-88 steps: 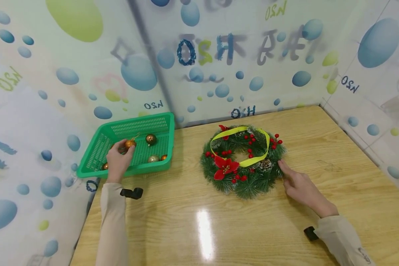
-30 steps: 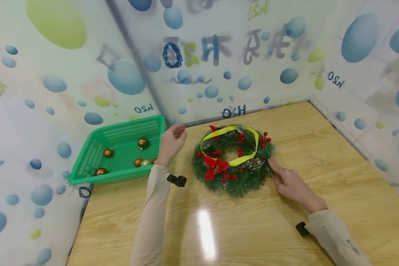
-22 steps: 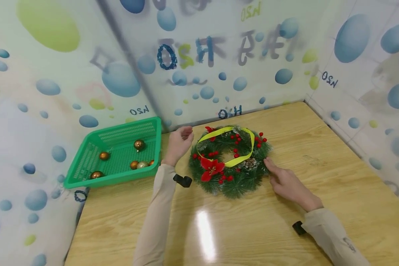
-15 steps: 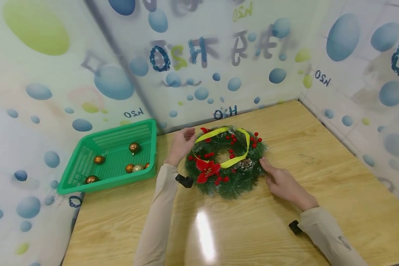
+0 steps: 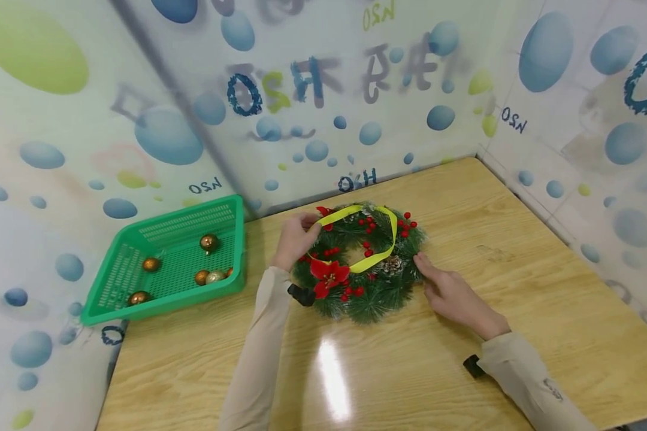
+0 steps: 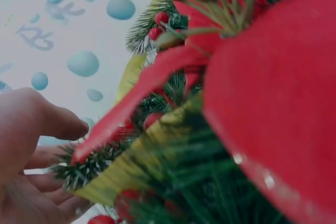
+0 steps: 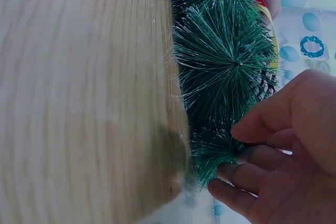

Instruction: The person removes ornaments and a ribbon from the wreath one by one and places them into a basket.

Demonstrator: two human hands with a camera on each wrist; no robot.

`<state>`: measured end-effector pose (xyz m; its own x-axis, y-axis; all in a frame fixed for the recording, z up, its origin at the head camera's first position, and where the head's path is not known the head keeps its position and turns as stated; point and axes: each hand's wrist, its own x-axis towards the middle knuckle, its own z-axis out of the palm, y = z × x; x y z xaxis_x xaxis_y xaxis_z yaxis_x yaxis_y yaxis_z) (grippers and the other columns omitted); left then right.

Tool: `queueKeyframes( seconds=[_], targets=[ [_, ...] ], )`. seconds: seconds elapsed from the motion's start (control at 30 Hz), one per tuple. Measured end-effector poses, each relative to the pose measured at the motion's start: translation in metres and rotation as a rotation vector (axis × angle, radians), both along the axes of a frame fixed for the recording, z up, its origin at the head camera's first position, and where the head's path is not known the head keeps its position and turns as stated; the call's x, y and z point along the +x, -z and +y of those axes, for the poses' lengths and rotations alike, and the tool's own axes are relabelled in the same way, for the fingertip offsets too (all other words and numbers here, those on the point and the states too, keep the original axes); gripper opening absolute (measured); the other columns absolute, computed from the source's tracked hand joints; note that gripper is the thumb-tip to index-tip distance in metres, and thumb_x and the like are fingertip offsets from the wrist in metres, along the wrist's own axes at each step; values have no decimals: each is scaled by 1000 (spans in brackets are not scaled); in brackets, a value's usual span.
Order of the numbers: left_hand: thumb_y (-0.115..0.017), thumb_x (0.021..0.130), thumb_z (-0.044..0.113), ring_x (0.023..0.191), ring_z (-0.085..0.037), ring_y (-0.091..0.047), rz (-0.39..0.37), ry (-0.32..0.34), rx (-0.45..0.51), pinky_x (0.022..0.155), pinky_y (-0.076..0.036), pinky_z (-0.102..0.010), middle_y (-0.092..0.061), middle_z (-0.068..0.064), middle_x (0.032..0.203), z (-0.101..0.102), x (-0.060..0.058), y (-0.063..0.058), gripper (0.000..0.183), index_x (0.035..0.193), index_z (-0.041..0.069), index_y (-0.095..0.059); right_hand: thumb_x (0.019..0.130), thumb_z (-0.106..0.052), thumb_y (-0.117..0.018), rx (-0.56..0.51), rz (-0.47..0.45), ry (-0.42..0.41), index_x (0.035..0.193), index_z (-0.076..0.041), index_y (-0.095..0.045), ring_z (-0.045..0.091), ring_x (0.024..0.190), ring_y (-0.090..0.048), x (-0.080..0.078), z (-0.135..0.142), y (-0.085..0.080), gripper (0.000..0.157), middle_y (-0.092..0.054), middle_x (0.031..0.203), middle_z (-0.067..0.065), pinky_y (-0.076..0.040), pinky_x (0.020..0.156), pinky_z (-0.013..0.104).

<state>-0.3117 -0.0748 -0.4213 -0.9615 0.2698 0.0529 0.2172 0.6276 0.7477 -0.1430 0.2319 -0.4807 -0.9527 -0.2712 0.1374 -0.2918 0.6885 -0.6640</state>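
A green Christmas wreath [image 5: 369, 302] with red berries, red poinsettias and a pine cone lies on the wooden table. Its yellow ribbon [image 5: 392, 230] loops over the top. At the wreath's left side, my left hand [image 5: 296, 240] overlaps the ribbon in the head view. In the left wrist view, its thumb [image 6: 63, 121] stands apart from the fingers, beside a red petal [image 6: 121, 111] and a pine sprig. My right hand [image 5: 458, 299] grips the wreath's right edge, thumb and fingers among the green needles [image 7: 218, 150] in the right wrist view.
Left of the wreath stands a green plastic basket [image 5: 169, 308] holding several baubles, among them a brown bauble [image 5: 208, 242] and a gold bauble [image 5: 215, 276]. Patterned walls [image 5: 323, 84] rise behind the table [image 5: 410, 371] and along its sides.
My left hand has let go of an orange bauble, left the basket and moved right to the wreath's ribbon. The right hand stays at the wreath's edge. The head view has shifted.
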Motion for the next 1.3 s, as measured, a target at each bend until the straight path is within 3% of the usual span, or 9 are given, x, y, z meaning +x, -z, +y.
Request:
queueKeyframes(
  seconds=[0.13,0.3,0.5,0.7,0.9,1.13,1.3],
  targets=[
    [-60,102,19,116,-32,-63,-13,-32,-35,101,-56,-46,-67,-17,128,0,-1,1,34,131,1,-65,93,10,-48,-19,-4,-9,154,9,-29,1,40,-23,-1,-3,0,64,-27,159,32,-41,52,24],
    [-62,100,18,109,-30,-64,-2,-76,-43,94,-59,-43,-69,-16,124,0,-1,3,31,127,3,-68,93,11,-48,-19,7,-16,154,9,-30,1,40,-23,-1,-5,0,64,-27,159,32,-42,54,24],
    [-65,98,15,93,-28,-67,62,-126,-11,79,-60,-38,-74,-14,112,0,-2,4,24,119,5,-73,93,11,-48,-6,10,-17,154,8,-30,1,41,-23,-2,-7,-1,63,-29,159,31,-44,59,24],
    [-68,97,16,84,-26,-69,133,-141,17,75,-60,-38,-76,-12,98,-2,-3,1,18,108,7,-78,94,11,-48,-26,3,-17,155,7,-29,1,39,-23,-2,-7,-2,64,-27,160,31,-39,48,23],
    [-65,99,18,84,-25,-69,172,-141,83,73,-57,-35,-76,-12,96,-3,1,-13,18,106,8,-78,93,12,-48,-32,22,-6,154,8,-30,1,39,-24,-1,-5,-2,65,-27,159,31,-39,47,22],
    [-66,98,16,82,-27,-71,329,-141,164,75,-60,-40,-77,-14,95,0,6,-36,17,104,5,-78,93,12,-48,-24,41,6,153,9,-32,0,40,-23,1,-2,2,62,-31,157,32,-39,50,22],
    [-67,97,15,82,-26,-71,359,-166,234,75,-59,-30,-77,-14,95,-2,11,-48,16,103,5,-78,93,12,-48,-36,32,4,153,9,-31,1,40,-23,2,-2,2,63,-30,158,32,-39,50,22]
  ],
)
